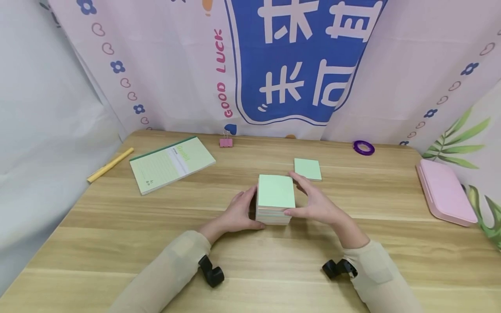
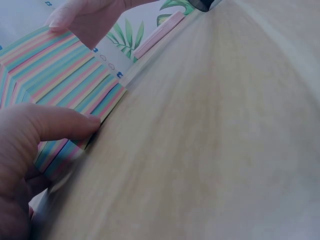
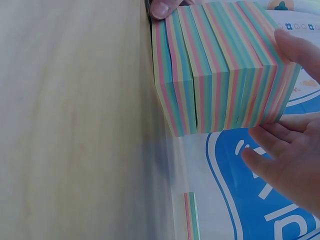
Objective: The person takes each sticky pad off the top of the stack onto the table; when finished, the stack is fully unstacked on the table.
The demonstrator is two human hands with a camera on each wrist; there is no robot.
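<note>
At frame centre, the paper block [image 1: 275, 199] sits on the bench [image 1: 117, 234], clamped between left hand [image 1: 236, 214] and right hand [image 1: 318, 204] grips.

The paper block [image 1: 275, 198] is matt, its sides striped in pastel layers, on a smooth wood-grain table [image 1: 117, 226]. Far behind hangs a soft, creased cloth backdrop [image 1: 391, 65]. At right lies a smooth pink plastic case [image 1: 444, 191].

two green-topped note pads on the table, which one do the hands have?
The thick multicolour-edged block at the table's centre: left hand and right hand grip its sides. The thin green pad lies flat behind it, untouched.
</note>
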